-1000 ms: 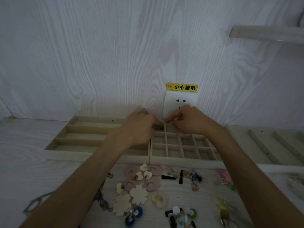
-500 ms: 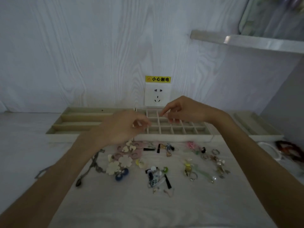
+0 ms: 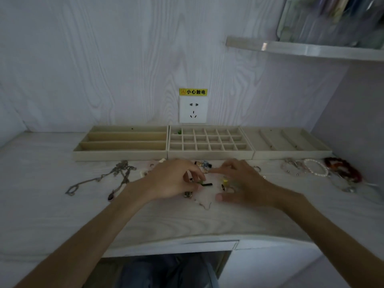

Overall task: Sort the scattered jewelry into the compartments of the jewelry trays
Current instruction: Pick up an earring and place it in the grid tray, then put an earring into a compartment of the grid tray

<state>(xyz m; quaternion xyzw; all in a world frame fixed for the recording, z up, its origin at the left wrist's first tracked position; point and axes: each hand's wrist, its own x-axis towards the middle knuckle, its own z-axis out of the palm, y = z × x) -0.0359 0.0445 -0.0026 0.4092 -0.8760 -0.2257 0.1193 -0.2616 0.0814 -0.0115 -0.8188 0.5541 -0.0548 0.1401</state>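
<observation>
Left hand (image 3: 174,179) curls over scattered earrings (image 3: 204,164) (grasp unclear); right hand (image 3: 242,183) spreads open.

You read one legible text: a yellow warning label (image 3: 193,92) on the wall, directly above the white wall socket (image 3: 193,110), bearing a warning triangle and black characters "小心触电".
</observation>
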